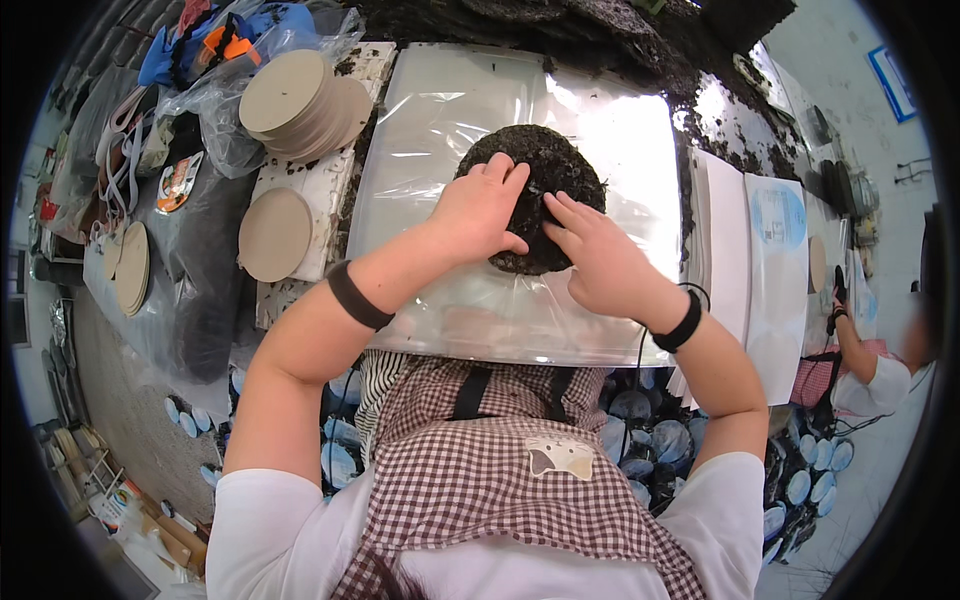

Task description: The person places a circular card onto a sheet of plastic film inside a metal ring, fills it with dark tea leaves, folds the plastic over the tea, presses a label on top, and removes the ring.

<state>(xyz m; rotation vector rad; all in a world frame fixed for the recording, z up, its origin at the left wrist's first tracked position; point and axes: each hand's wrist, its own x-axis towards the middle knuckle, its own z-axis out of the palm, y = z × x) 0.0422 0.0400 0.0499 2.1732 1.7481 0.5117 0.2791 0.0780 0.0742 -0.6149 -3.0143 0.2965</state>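
A round, flat disc of dark dried seaweed (551, 161) lies on a stack of clear plastic sheets or bags (420, 300) in front of me. My left hand (480, 206) rests on the disc's left side, fingers slightly spread and thumb toward its lower middle. On the right part of the disc lie the fingers of my right hand (607, 259), apart from the left hand. Neither hand is closed around anything. What is under my palms is hidden.
Stacked round beige discs (285, 90) and a single beige disc (275, 235) are at the left. Dark seaweed (600, 30) is heaped along the far side. Printed sheets (776, 285) stand at the right; beyond them a co-worker (870, 375) is partly visible.
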